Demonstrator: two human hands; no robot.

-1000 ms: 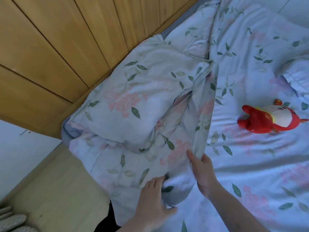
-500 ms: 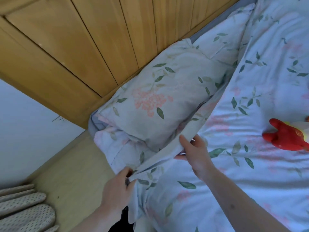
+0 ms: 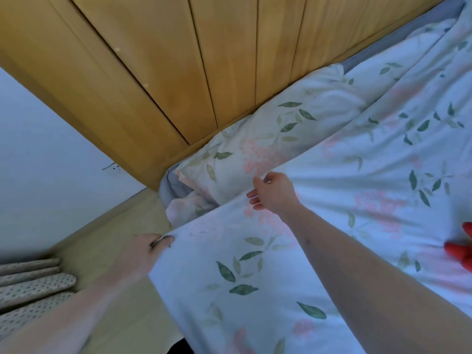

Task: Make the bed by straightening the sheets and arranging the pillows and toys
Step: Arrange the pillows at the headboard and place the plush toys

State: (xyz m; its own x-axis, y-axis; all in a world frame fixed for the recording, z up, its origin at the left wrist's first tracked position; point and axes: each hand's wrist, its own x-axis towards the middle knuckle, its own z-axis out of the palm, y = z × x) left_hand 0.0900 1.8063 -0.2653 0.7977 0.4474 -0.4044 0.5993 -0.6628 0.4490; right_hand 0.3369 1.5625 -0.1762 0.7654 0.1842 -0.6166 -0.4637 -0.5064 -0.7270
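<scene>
A pale blue sheet with green leaves and pink flowers covers the bed. Its top edge runs taut between my hands. My left hand grips the sheet's corner at the bed's near side. Further along the same edge, my right hand pinches the fabric. A matching floral pillow lies against the wooden headboard, just beyond the held edge. At the right border a red plush toy rests on the sheet, mostly cut off.
A grey mattress corner shows under the pillow. Beige floor runs along the bed's left side, with dotted slippers at the lower left. A pale wall stands behind.
The bunched sheet edge has been pulled up toward the headboard and stretched flat. My left hand moved left to the corner and my right hand moved up the edge. The view shifted left.
</scene>
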